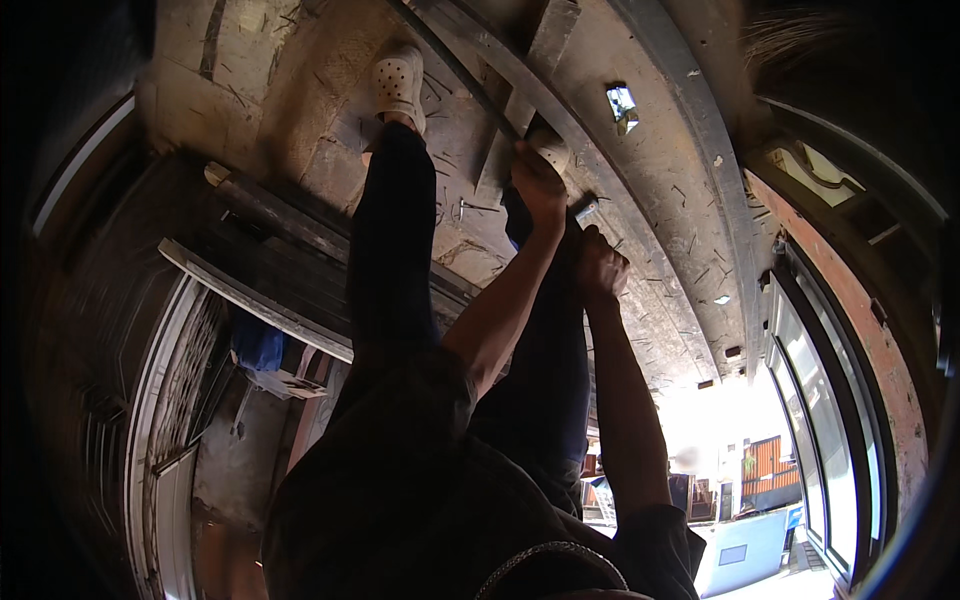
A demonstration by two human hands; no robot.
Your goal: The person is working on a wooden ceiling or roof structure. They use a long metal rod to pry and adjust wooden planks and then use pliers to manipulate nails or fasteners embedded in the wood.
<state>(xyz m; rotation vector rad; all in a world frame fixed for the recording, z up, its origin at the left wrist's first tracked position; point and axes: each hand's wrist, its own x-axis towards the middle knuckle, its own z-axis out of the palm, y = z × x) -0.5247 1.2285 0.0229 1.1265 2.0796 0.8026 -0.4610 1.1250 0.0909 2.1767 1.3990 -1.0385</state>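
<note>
My left hand (541, 187) is closed round the near end of a long, thin dark bar (455, 68), which runs away up to the top edge of the view. Just right of it and nearer to me, my right hand (603, 267) is a fist. Beyond its knuckles shows a short metal head (586, 210), dark on one side and shiny on the other, like a hammer's. Its handle is mostly hidden by the fist. Below the hands stretch my legs in dark trousers, with a pale clog (398, 85) on my left foot; the other clog (549, 150) is partly behind my left hand.
Long grey beams (640, 205) curve past on the right. Nails and metal scraps lie scattered on the worn floor (305, 130), with a small T-shaped metal piece (463, 208) among them. Wooden planks (255, 300) lie at left. Bright daylight enters at lower right beside a glazed frame (815, 430).
</note>
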